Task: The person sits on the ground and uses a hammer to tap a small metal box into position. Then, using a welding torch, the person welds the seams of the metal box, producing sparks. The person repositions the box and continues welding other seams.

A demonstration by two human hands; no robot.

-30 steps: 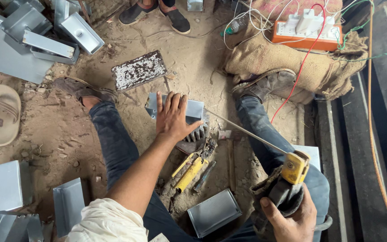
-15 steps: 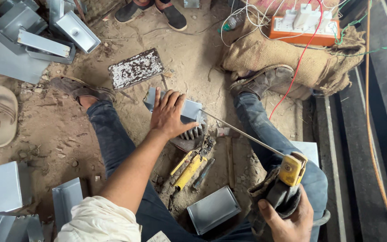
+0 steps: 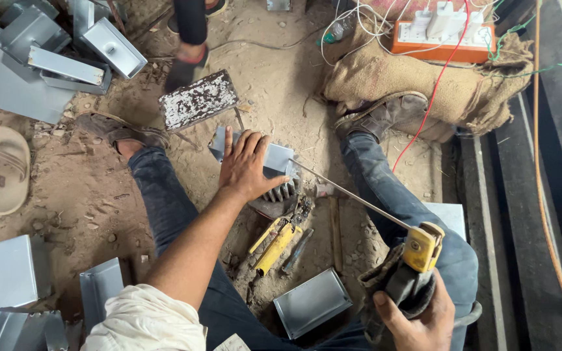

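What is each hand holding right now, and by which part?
The right hand grips the yellow electrode holder by its cloth-wrapped handle. The left hand holds nothing; it presses flat on the grey metal box.

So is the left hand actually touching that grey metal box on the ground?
Touching. The head view shows the left hand pressed flat on top of the grey metal box, palm and fingers covering most of it.

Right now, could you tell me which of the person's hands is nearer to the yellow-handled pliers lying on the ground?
Left. The left hand presses on a grey metal box just above the yellow-handled pliers; the right hand is farther off to the side, gripping an electrode holder.
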